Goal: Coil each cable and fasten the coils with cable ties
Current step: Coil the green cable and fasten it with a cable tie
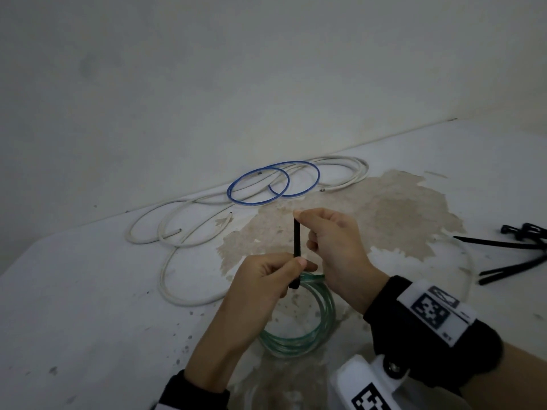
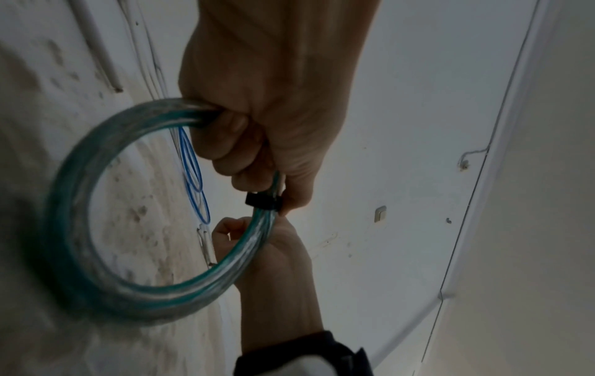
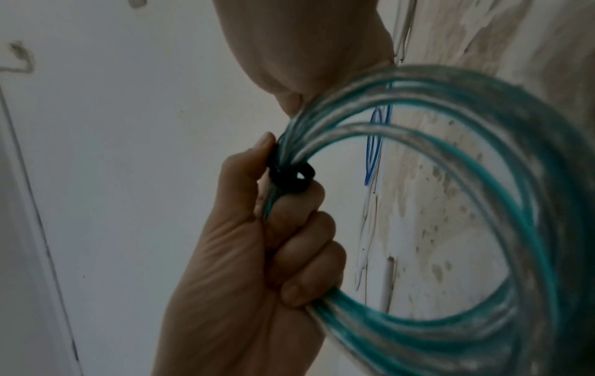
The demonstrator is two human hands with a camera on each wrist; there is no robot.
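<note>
Green-tinted cable coil (image 1: 299, 321) hung above the table (image 1: 88, 291) as we cinched it: our left hand (image 1: 263, 279) gripped the loops, our right hand (image 1: 334, 247) pinched the black tie's (image 1: 296, 238) tail. White cables (image 1: 189, 232) and blue cable (image 1: 272, 182) remained untied.

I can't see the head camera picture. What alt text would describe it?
Two hands cinch a black cable tie around a coil of clear green-tinted cable: the left hand grips the coil, the right hand pinches the tie's tail. A blue cable and white cables lie loose on the stained white table.
</note>
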